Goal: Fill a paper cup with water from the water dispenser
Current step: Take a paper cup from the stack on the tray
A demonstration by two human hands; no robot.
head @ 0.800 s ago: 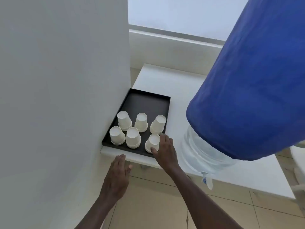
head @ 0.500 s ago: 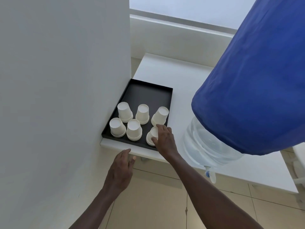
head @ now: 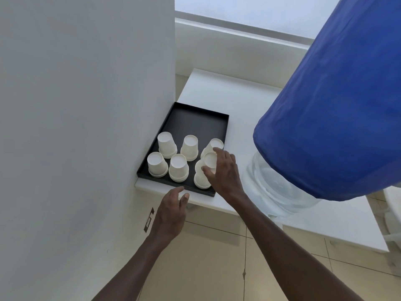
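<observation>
Several stacks of upside-down white paper cups stand in a black tray [head: 195,118] on a white table [head: 217,92]. My right hand [head: 225,172] grips one paper cup [head: 209,160] and holds it tilted just above the front-right stack [head: 200,179]. My left hand [head: 171,211] hovers open below the tray's front edge, fingers near the table edge. The water dispenser [head: 334,118] is a large clear bottle under a blue cloth cover, to the right of the tray. Its tap is hidden behind my right forearm.
A white wall [head: 86,127] rises close on the left, touching the tray's side. A low white ledge [head: 238,46] runs behind the table. Beige floor tiles [head: 217,257] lie below. A white object [head: 392,205] shows at the right edge.
My right hand closed on the top cup of the front-right stack and lifted it off. My left hand rose closer to the table edge.
</observation>
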